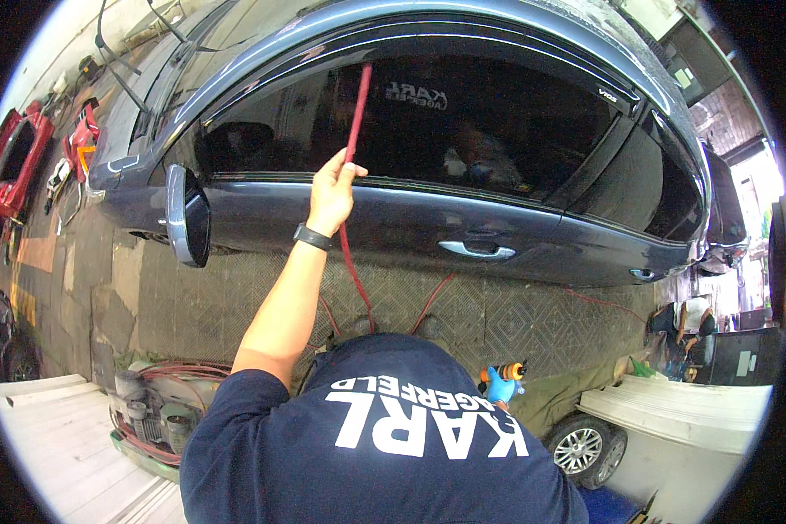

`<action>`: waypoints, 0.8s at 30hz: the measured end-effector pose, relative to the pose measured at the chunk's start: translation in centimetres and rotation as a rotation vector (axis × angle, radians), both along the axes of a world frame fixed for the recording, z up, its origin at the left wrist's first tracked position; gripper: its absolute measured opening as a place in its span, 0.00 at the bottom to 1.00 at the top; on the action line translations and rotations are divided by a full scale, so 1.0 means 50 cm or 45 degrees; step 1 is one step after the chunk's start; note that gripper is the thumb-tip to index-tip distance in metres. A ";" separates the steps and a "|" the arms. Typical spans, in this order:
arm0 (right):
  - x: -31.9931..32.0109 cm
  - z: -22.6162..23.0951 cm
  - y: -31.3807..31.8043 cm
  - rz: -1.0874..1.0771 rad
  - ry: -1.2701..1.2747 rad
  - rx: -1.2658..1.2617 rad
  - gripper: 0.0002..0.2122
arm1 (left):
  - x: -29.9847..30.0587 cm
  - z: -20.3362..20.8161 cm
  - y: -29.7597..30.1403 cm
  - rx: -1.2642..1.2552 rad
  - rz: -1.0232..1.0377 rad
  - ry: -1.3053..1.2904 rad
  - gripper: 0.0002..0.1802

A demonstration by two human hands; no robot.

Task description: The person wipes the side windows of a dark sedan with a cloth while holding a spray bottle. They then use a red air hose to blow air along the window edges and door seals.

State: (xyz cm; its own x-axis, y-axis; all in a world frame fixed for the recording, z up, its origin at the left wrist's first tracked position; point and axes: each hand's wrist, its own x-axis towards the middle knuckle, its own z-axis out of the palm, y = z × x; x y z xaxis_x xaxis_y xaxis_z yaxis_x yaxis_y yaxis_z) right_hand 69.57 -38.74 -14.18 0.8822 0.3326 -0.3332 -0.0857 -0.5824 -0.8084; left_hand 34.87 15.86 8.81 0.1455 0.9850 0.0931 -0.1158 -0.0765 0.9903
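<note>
My left hand (329, 196), bare and with a dark watch at its wrist, is closed around a red hose (359, 109). One stretch of hose rises in front of the car's dark side window (279, 131); the other hangs past the door toward the floor. The fist is at the base of the window, in front of the blue-grey car door (393, 214). Low at my right side, my right hand (501, 385) wears a blue glove and grips an orange-and-black hand tool (515, 372). My body hides part of that arm, and the tool's exact kind is unclear.
The car's side mirror (198, 218) sticks out at the left. Behind me stand a compressor-like machine (148, 415) with coiled red hoses and several wheels (581, 444) by a pale ribbed panel (672, 410). Red car parts (22, 162) stand at far left. Patterned mats (533, 319) cover the floor.
</note>
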 end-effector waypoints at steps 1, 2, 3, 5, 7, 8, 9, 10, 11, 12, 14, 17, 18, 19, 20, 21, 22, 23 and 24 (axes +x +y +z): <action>0.006 -0.018 -0.021 -0.019 0.018 0.024 0.16 | 0.018 -0.003 0.000 0.024 -0.005 0.030 0.22; 0.012 -0.032 -0.034 -0.028 0.038 0.052 0.16 | 0.034 -0.002 -0.001 0.054 -0.016 0.054 0.22; 0.006 -0.030 -0.029 -0.028 0.005 0.068 0.16 | 0.047 0.002 -0.001 0.084 -0.023 0.078 0.22; 0.001 -0.041 -0.033 -0.032 -0.061 0.103 0.16 | 0.080 0.011 -0.002 0.178 -0.034 0.138 0.22; 0.004 -0.041 -0.048 -0.076 0.035 0.084 0.16 | 0.116 0.021 0.002 0.169 -0.079 0.057 0.22; 0.002 -0.032 -0.051 -0.092 0.034 0.083 0.16 | 0.123 0.026 0.005 0.175 -0.117 0.061 0.22; -0.003 -0.040 -0.061 -0.117 0.046 0.093 0.17 | 0.132 0.039 0.001 0.191 -0.165 0.078 0.23; -0.006 -0.046 -0.068 -0.116 0.024 0.064 0.17 | 0.139 0.050 -0.001 0.221 -0.163 0.102 0.22; -0.010 -0.042 -0.065 -0.105 0.002 0.035 0.17 | 0.135 0.042 0.006 0.245 -0.138 0.091 0.22; -0.015 -0.038 -0.062 -0.094 -0.020 0.006 0.18 | 0.130 0.034 0.014 0.271 -0.112 0.080 0.22; -0.017 -0.031 -0.070 -0.109 0.080 0.003 0.19 | 0.116 0.021 0.023 0.293 -0.046 0.079 0.21; -0.020 -0.036 -0.083 -0.068 0.041 -0.016 0.21 | 0.084 0.009 0.030 0.213 0.013 0.043 0.21; -0.021 -0.038 -0.084 -0.050 0.037 -0.043 0.22 | 0.069 0.007 0.029 0.192 0.028 0.025 0.20; -0.022 -0.039 -0.085 -0.031 0.032 -0.069 0.22 | 0.057 0.002 0.031 0.179 0.050 0.006 0.20; -0.024 -0.048 -0.086 -0.056 0.023 -0.007 0.21 | 0.047 0.003 0.031 0.163 0.067 -0.018 0.20; -0.022 -0.051 -0.091 -0.051 0.032 0.001 0.20 | 0.037 0.003 0.028 0.131 0.075 -0.010 0.20; -0.020 -0.055 -0.094 -0.046 0.041 0.008 0.20 | 0.027 0.002 0.023 0.098 0.082 -0.002 0.20; -0.017 -0.062 -0.093 -0.039 0.050 0.023 0.19 | 0.018 0.008 0.018 0.073 0.090 0.006 0.20; -0.016 -0.070 -0.092 -0.018 0.008 0.102 0.17 | 0.011 0.004 0.017 0.064 0.093 0.008 0.20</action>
